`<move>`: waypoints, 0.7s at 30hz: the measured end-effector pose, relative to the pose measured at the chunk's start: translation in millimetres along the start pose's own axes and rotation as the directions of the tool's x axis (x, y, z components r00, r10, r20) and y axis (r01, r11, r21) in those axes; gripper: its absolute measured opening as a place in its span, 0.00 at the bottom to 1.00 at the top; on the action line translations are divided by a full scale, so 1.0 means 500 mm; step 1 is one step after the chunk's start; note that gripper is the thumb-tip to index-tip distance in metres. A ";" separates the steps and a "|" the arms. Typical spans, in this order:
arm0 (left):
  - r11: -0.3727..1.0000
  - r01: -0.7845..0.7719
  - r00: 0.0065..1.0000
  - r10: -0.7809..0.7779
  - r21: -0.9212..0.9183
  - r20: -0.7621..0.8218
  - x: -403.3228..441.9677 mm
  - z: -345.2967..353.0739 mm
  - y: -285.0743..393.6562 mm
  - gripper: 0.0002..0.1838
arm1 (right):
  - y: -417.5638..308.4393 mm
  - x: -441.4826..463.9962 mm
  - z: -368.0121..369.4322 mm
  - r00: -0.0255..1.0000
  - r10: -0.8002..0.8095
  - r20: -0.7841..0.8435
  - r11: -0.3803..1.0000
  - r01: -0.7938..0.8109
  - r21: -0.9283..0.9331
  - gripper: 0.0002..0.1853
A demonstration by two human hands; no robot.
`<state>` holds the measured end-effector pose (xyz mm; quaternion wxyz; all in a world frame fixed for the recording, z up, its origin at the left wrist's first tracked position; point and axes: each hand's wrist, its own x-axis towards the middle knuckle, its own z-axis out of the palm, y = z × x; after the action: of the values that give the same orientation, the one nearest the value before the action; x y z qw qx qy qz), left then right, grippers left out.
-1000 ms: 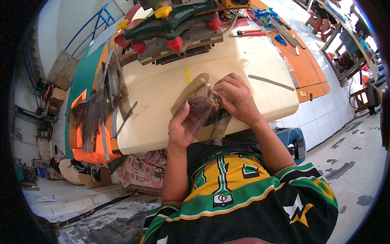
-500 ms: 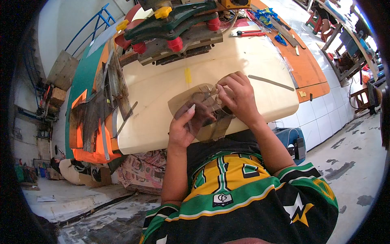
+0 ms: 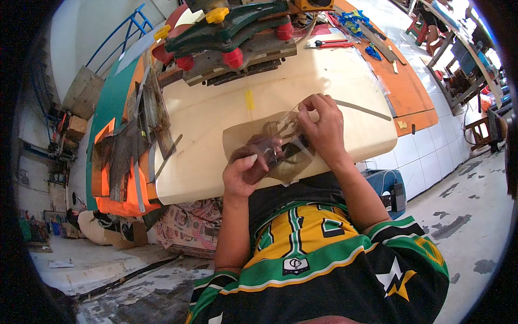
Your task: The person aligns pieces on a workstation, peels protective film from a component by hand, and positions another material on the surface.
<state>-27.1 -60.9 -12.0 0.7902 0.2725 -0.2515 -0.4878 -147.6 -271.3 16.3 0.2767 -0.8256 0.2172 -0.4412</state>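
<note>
My left hand (image 3: 240,175) is closed on a smoky, see-through plastic sheet (image 3: 237,131), thumb on top and fingers showing darkly through it from beneath. At the sheet's right side, my right hand (image 3: 324,127) pinches a thin, glossy clear film (image 3: 292,114). The film runs from those fingertips back toward the middle of the sheet; how far it is attached I cannot tell. Both hands are above the near edge of a cream-coloured board (image 3: 199,151), close to my body. A short piece of yellow tape (image 3: 249,100) is stuck on the board behind the sheet.
A green clamp press (image 3: 232,32) with red feet and yellow knobs stands at the back. Red-handled pliers (image 3: 330,44) and a thin grey strip (image 3: 364,109) lie on the right. Dark scrap sheets (image 3: 124,156) are piled on the left. A person sits far off at upper right.
My right hand has drawn slightly right, away from my left, with the clear film stretched between. The sheet has tilted a little, and my left fingers have curled more beneath it.
</note>
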 end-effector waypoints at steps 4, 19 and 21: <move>0.995 0.011 1.000 -0.010 0.101 -0.005 -0.011 -0.029 -0.009 0.41 | -0.004 0.000 -0.003 0.997 0.077 0.002 0.997 -0.077 -0.007 0.06; 0.954 0.013 0.988 0.033 0.299 -0.148 -0.011 0.024 -0.011 0.39 | -0.018 0.008 -0.039 0.969 -0.189 0.161 0.931 0.124 0.344 0.11; 0.945 0.091 0.973 -0.018 0.314 -0.229 -0.016 0.012 -0.015 0.38 | -0.020 0.010 -0.041 0.952 -0.222 0.211 0.915 0.129 0.383 0.11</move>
<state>-39.1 -57.6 -13.5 0.7443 0.4579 -0.2300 -0.4284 -161.2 -272.2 35.3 0.4093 -0.8249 0.0194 -0.3895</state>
